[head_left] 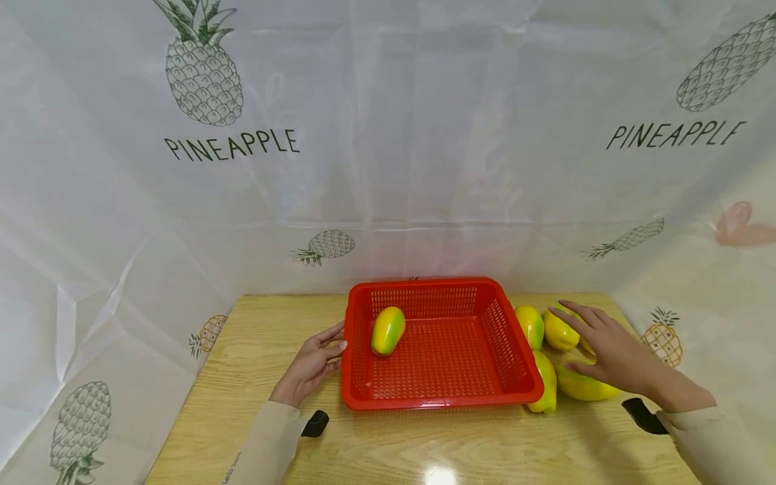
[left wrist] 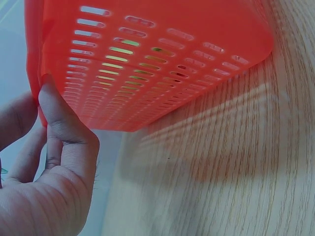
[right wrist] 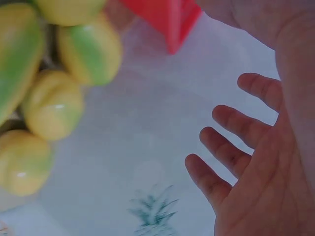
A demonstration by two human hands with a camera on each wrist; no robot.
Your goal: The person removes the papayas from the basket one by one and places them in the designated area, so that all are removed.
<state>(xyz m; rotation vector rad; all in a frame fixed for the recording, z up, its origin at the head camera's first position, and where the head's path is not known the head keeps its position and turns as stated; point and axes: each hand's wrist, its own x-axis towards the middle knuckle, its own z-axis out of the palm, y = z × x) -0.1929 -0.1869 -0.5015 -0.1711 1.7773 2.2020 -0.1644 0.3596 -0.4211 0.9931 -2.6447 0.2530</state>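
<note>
A red plastic basket (head_left: 424, 402) with slotted walls sits mid-table. One smooth yellow-green fruit, shaped like a mango or small papaya (head_left: 388, 331), lies inside it near the left wall. My left hand (head_left: 312, 367) pinches the basket's left rim; the left wrist view shows the thumb on the rim's outer side. Above a group of yellow-green fruits to the basket's right hovers my right hand (head_left: 615, 353), fingers spread and holding nothing. In the right wrist view those fruits (right wrist: 53, 104) appear at the left, apart from the fingers (right wrist: 209, 182).
The light wooden table (head_left: 254, 417) carries the basket and the loose fruits (head_left: 545, 384). A whitish sheet printed with pineapples (head_left: 388, 168) hangs behind and along the sides. Black straps (head_left: 315, 424) show at both wrists.
</note>
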